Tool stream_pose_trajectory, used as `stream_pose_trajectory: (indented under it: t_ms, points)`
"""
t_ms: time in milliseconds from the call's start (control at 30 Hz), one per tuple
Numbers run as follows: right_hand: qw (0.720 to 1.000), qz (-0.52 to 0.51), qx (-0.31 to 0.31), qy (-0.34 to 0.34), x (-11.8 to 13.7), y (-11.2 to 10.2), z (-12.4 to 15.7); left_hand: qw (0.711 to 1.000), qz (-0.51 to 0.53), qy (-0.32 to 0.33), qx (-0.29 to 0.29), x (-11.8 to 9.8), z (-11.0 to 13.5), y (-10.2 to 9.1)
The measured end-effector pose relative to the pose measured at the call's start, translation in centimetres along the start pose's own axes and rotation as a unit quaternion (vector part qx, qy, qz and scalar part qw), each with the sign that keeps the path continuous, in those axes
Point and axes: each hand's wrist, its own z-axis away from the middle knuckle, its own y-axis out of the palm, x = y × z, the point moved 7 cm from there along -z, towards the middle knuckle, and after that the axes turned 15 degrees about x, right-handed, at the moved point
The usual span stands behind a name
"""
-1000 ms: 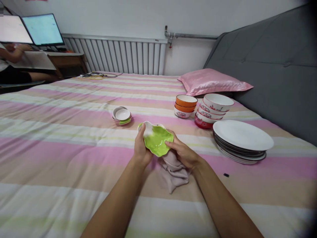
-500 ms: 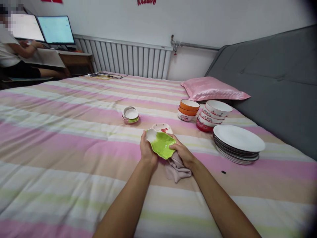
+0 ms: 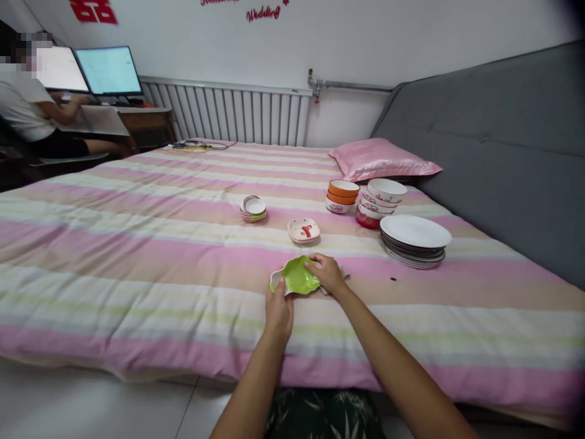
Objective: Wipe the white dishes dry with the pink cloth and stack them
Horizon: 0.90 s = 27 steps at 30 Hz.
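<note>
A green and white leaf-shaped dish (image 3: 299, 276) with a wavy rim is held above the bed in both hands. My left hand (image 3: 278, 310) grips its white end, thumb on top. On the opposite side, my right hand (image 3: 328, 274) clasps the green edge with its thumb over the inside. Bits of a greyish cloth (image 3: 324, 291) show under and beside my right hand; the rest of it is hidden. Just beyond the dish sit small square dishes (image 3: 304, 231) with a red figure, stacked together.
On the striped bed are small nested dishes (image 3: 254, 208), orange bowls (image 3: 342, 192), white and red bowls (image 3: 379, 198), a stack of plates (image 3: 415, 231) and a small black piece (image 3: 393, 279). A pink pillow (image 3: 384, 158) lies behind. At far left a person (image 3: 27, 110) sits by monitors.
The view has shifted, now showing the bed's front edge and floor. My left thumb has come over the dish's white end. The dish looks flatter, and less of the cloth shows.
</note>
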Motion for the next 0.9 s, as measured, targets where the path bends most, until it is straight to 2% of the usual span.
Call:
stream_pose_trajectory:
  t_ms: [100, 200, 433, 633, 900]
  points:
    - [0.998, 0.05, -0.026, 0.027, 0.8, 0.4, 1.6, 0.999, -0.046, 0.0, 0.005, -0.3, 2.1, -0.3]
    - [0.992, 0.105, -0.036, 0.057, 1.8, 1.3, 3.5, 0.998, -0.053, -0.005, -0.015, -0.6, 3.5, -1.0]
    - [0.974, 0.176, -0.08, 0.121, 3.2, 2.5, 7.6, 0.996, -0.084, -0.01, -0.019, -1.0, 4.4, -1.2]
    - [0.966, 0.189, -0.081, 0.159, 3.5, 2.3, 8.7, 0.994, -0.107, -0.005, 0.005, -1.1, 6.3, -0.8]
    - [0.962, 0.195, -0.095, 0.165, 3.9, 2.7, 9.8, 0.986, -0.15, -0.037, 0.061, -1.5, 8.4, -0.8]
